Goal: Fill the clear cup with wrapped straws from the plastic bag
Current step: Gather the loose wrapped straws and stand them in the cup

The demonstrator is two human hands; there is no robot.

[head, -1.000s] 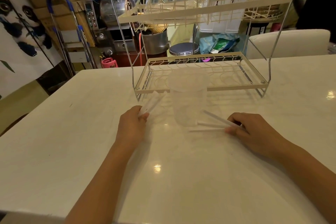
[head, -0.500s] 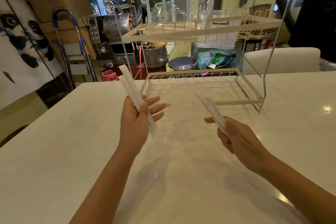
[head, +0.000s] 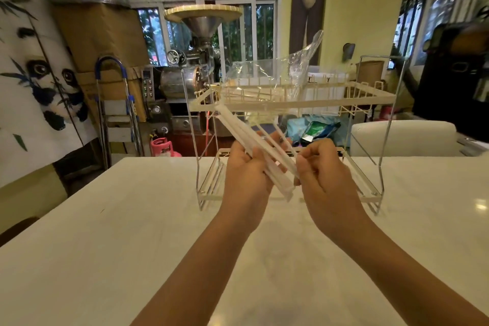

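My left hand (head: 244, 167) and my right hand (head: 321, 174) are raised together above the white table, both gripping one bundle of white wrapped straws (head: 238, 128) that slants up to the left between them. The clear plastic bag (head: 267, 79) lies crumpled on the upper shelf of the wire rack, behind the hands. The clear cup is not visible; I cannot tell where it stands.
A cream two-tier wire rack (head: 370, 98) stands on the white table (head: 105, 233) just beyond my hands. A white chair back (head: 402, 137) sits behind the table at right. A metal machine, a pink gas can and a folded ladder stand at the back left.
Both hands lifted straws off the table, then came together; the two separate bunches are now one bundle held by both hands. The view has tilted up and the cup has left sight.
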